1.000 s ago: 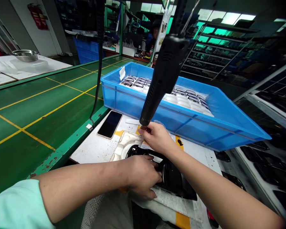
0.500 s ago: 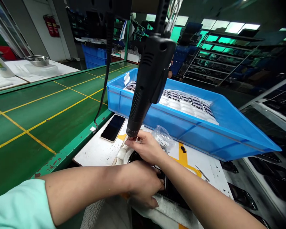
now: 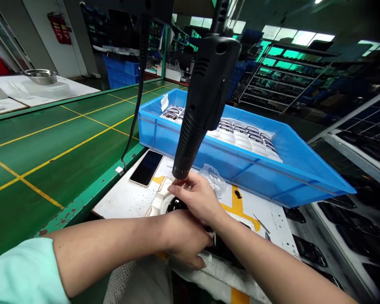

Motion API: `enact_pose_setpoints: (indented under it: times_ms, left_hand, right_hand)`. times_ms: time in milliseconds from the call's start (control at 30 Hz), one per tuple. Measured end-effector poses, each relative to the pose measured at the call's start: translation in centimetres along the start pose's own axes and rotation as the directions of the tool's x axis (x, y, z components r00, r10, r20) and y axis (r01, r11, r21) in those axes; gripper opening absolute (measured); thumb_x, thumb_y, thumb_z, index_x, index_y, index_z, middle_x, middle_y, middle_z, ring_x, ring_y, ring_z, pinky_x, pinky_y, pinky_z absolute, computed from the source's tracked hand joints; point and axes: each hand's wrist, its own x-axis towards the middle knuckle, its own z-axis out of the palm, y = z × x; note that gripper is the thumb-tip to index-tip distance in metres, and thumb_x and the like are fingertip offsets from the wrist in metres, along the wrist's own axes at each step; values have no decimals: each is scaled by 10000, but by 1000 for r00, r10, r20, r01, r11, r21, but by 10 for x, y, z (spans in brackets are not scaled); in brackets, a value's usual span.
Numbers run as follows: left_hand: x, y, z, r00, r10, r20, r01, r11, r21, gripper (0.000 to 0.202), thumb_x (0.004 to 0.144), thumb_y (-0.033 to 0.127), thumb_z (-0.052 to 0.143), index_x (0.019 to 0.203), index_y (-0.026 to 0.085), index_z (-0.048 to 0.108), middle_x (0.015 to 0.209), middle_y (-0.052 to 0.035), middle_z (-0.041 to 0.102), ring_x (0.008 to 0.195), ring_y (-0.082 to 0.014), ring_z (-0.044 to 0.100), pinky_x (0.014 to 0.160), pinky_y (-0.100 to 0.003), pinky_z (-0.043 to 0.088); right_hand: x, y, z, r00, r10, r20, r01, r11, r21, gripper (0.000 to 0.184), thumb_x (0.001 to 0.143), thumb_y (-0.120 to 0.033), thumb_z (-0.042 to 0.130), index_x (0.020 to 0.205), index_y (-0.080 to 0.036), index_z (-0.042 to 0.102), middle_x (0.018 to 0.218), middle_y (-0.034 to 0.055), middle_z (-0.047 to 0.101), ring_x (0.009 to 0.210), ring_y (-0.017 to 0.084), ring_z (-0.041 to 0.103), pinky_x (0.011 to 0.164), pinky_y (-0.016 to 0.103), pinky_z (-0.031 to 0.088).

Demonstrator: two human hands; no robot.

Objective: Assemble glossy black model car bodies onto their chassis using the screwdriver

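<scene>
A black electric screwdriver hangs tilted from above, nose down, over the work. My right hand is closed at its lower end, with thumb and fingers pinched around the bit just below the nose. Whether a screw is between them is hidden. My left hand lies under my right wrist, fingers bent over a glossy black part and holding it. That part sits in a white padded holder; both arms cover most of it.
Behind the work stands a blue bin with rows of dark-rimmed pieces on white padding. A phone, a plastic bag and a thin metal tool lie on the white table. A green surface runs along the left; black glossy parts lie at right.
The screwdriver's body has shifted slightly right relative to the table. My right hand stays pinched at its tip, and my left hand keeps its place on the black part. The view has turned slightly.
</scene>
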Motion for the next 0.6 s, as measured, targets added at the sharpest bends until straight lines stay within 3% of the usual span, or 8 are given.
enact_pose_setpoints:
  times_ms: [100,167,233,300,433,533,600]
  left_hand:
    - [3,-1,-1,992,87,90,-88,996,12,458,846,452,656,1217,189,708,1129,-75,776,1167,-279,673,1089,-393,469]
    - [4,-1,-3,985,115,128,-119,993,23,468,867,441,647,1236,158,694,1183,-98,759,1242,-287,632,1180,-433,386]
    - [4,-1,-4,981,122,148,-129,991,36,450,876,428,641,1216,139,698,1209,-112,748,1250,-294,626,1208,-461,350]
    - [4,0,-4,980,123,154,-131,990,44,434,881,417,642,1200,128,701,1222,-119,741,1252,-297,623,1210,-469,348]
    - [4,0,-1,979,142,146,-148,988,32,422,882,404,664,1202,130,689,1262,-119,726,1291,-308,595,1212,-480,336]
    - [5,-2,3,981,145,128,-147,989,8,416,884,388,661,1225,149,679,1287,-102,718,1312,-316,576,1207,-489,335]
    - [5,-4,5,982,148,118,-148,989,-8,424,883,386,658,1240,157,675,1305,-97,711,1329,-323,560,1208,-494,327]
  right_hand:
    - [16,-26,-16,991,-97,-94,98,995,7,761,576,-322,939,1215,-232,536,1189,22,633,1053,193,581,918,327,472]
    - [31,-49,-28,951,-260,-165,276,958,82,872,589,-347,943,1295,-256,440,1202,14,618,1071,189,597,937,331,492]
    - [42,-71,-41,897,-369,-242,389,921,37,729,638,-306,917,1211,-247,472,1015,-19,625,971,174,623,854,322,515]
    - [46,-86,-53,866,-414,-282,419,907,-47,572,692,-224,872,1125,-227,499,919,-39,612,910,159,631,811,311,515]
    - [25,-93,-73,875,-345,-338,341,937,-73,309,816,-80,679,1045,-196,507,943,-38,573,996,166,658,863,323,514]
    - [-5,-87,-78,901,-243,-359,257,966,-7,164,902,-240,642,1006,-208,520,986,-23,541,982,168,666,845,332,535]
    - [-26,-82,-77,906,-191,-379,220,975,33,219,915,-393,661,962,-223,532,951,-13,540,844,145,650,767,325,549]
